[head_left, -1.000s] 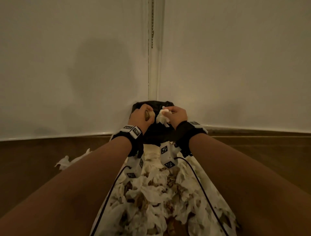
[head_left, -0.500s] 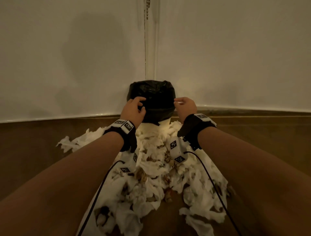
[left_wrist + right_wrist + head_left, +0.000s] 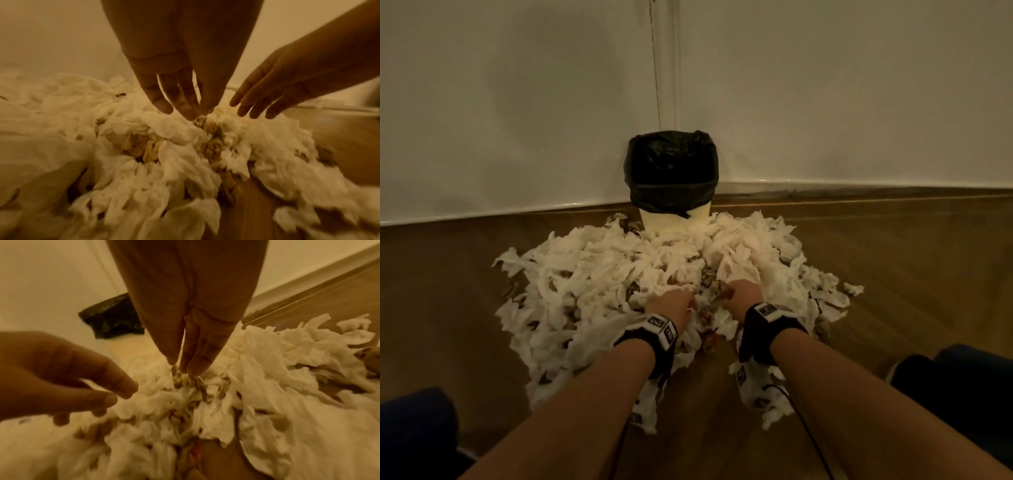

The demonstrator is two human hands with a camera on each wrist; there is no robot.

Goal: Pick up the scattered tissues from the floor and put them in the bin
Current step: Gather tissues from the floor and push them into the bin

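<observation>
Right now both hands are down at the near middle of the tissues point(image 3: 619, 274), a wide heap on the floor point(image 3: 448, 274) running from the person up to the foot of the bin point(image 3: 673, 171). From the hands the bin lies at twelve o'clock, well apart from them, with most of the heap between. The heap spreads widest from nine to three o'clock, and its bulk sits from ten to two.

The left hand point(image 3: 673, 305) has its fingers straight and pointing down, tips touching a crumpled brown-stained wad; nothing is clasped. The right hand point(image 3: 744, 296) is the same: fingers straight and together, thumb beside them, tips on another brownish scrap, no grip closed that I can see. Both are about equally near the bin, the two hands near each other but not touching.

As a judgement, each hand is about to pinch a wad, and the carry then goes straight ahead to twelve o'clock and up over the rim.

The tissues are thin, soft, torn and crumpled white paper, some with brown patches; they should crush easily and trail loose strips. A glossy, wrinkled black bag lines the bin and folds down over its pale, smooth wall. The floor is brown wood.
</observation>
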